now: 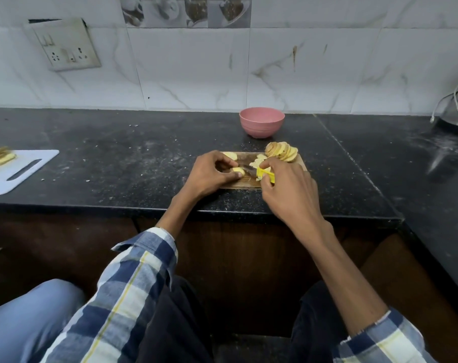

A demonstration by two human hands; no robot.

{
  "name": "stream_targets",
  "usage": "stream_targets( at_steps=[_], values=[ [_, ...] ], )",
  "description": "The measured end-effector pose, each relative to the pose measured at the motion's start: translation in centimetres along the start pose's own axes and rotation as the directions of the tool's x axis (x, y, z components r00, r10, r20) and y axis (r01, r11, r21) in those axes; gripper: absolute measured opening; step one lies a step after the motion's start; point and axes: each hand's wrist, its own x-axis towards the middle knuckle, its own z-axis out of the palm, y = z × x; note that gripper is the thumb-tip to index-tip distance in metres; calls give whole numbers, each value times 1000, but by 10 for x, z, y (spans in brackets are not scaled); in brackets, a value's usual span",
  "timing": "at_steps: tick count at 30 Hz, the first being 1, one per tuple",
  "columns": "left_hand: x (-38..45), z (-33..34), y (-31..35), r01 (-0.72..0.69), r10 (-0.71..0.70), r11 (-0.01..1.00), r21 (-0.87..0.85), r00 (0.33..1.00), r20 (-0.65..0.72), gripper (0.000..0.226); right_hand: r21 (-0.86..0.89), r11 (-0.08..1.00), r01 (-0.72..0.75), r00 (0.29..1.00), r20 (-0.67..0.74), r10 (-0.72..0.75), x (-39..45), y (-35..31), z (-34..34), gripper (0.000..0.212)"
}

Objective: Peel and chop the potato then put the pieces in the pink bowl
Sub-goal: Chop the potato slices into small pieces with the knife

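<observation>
While hands chop, pink bowl (262,122) sits apart.

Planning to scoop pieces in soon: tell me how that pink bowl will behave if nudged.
The pink bowl looks light and empty, so it would probably slide easily on the dusty black counter. Its narrow foot suggests it might tip if pushed at the rim.
</observation>
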Motion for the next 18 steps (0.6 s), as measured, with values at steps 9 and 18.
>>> stream_targets(
  at_steps=[9, 18],
  values=[
    [0, -5, -4, 28, -44, 969, -244, 997, -59, 23, -55, 998, 13, 997, 77, -9, 4, -7, 4, 32],
    [-1, -19, -5, 98, -239, 655, -749, 968, -81, 43, -39, 999, -27, 1000, 7, 27, 6, -12, 4, 32]
  ],
)
